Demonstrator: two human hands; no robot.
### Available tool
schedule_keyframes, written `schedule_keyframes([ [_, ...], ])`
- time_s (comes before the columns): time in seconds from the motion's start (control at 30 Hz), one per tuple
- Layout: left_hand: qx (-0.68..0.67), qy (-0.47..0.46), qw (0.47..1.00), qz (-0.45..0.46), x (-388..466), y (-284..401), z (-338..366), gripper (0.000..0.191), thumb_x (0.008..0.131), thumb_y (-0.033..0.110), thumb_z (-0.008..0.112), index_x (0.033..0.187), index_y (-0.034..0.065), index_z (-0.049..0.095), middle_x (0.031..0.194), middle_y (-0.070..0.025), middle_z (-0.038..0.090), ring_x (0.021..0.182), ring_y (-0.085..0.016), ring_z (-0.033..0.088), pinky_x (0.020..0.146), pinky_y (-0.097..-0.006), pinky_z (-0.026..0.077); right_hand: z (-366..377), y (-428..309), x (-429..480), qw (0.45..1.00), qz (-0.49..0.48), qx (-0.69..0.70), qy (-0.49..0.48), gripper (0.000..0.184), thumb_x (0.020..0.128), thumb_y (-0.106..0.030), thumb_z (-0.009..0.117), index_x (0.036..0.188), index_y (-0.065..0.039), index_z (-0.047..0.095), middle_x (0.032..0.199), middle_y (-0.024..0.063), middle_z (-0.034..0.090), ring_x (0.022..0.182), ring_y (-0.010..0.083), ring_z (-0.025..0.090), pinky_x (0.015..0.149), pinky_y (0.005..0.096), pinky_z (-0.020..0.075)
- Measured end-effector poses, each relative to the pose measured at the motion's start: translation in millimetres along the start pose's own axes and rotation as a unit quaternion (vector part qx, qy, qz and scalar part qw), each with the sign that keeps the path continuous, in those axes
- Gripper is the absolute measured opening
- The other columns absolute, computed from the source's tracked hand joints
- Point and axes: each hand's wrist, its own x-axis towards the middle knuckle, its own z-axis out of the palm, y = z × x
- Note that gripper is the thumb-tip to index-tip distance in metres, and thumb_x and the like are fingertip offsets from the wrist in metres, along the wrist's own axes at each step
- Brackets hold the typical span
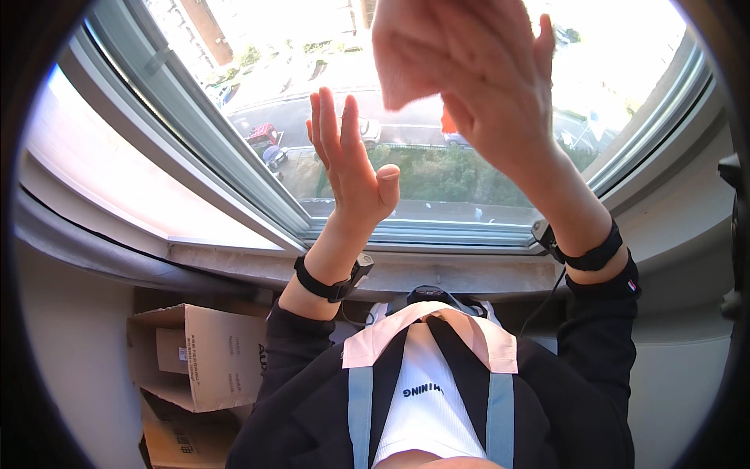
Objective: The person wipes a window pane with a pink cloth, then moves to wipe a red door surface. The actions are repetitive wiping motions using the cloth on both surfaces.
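My right hand (498,88) is raised high before a window pane (498,196), with a pink cloth (404,76) pressed under its palm and fingers. A small orange-lit bit of fabric shows below the thumb side, and the top of the hand runs out of the picture. Lower and to the left, my left hand (354,158) is held up with fingers extended and thumb apart, and nothing is in it. Whether its fingertips touch the glass I cannot tell. Each wrist carries a black strap (597,249) with a small device and a cable.
A window frame (422,230) borders the pane above a stone-like sill (445,269). Beyond the glass, far below, are a road, parked cars and shrubs. An open cardboard box (225,357) sits on another box (181,437) at lower left. Apron straps (360,410) cross my chest.
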Motion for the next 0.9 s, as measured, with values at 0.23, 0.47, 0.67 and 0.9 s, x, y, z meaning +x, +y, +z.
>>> schedule_keyframes([
  [0.23,-0.022,0.039,0.999,0.015,-2,-22,-17,0.077,0.095,0.057,0.025,0.143,-0.0028,0.021,0.147,-0.0292,0.017,0.137,-0.045,0.016,0.108,-0.0546,0.017,35,-46,14,0.998,0.019,0.068,0.003,0.047,0.063,-0.013,0.073,0.107,-0.028,0.068,0.125,-0.0062,0.057,0.121,0.0205,0.049,0.099,0.0477,0.0325],
  [0.47,-0.018,0.043,0.999,0.009,-6,-40,-34,0.075,0.095,0.056,0.027,0.141,-0.0039,0.023,0.146,-0.0299,0.019,0.136,-0.045,0.02,0.108,-0.0538,0.02,47,-55,30,0.997,-0.073,0.009,0.017,0.039,0.063,-0.013,0.074,0.1,-0.026,0.069,0.125,-0.0062,0.057,0.121,0.0147,0.048,0.104,0.0506,0.0241],
  [0.67,0.007,0.063,0.998,-0.001,-7,-57,-47,0.075,0.095,0.056,0.025,0.141,-0.0029,0.023,0.147,-0.0293,0.018,0.137,-0.043,0.018,0.108,-0.0541,0.017,49,-60,63,0.999,-0.008,0.03,0.031,0.041,0.067,-0.011,0.072,0.105,-0.022,0.067,0.128,-0.0017,0.054,0.123,0.0204,0.045,0.1,0.0518,0.024],
  [0.9,-0.022,0.055,0.997,-0.054,-21,-68,-64,0.075,0.095,0.056,0.027,0.139,-0.0046,0.024,0.145,-0.0294,0.022,0.135,-0.042,0.023,0.107,-0.049,0.021,81,-110,37,0.99,-0.12,0.059,-0.038,0.04,0.076,-0.013,0.064,0.116,-0.017,0.058,0.131,-0.0046,0.046,0.123,0.0135,0.04,0.093,0.0348,0.0367],
])
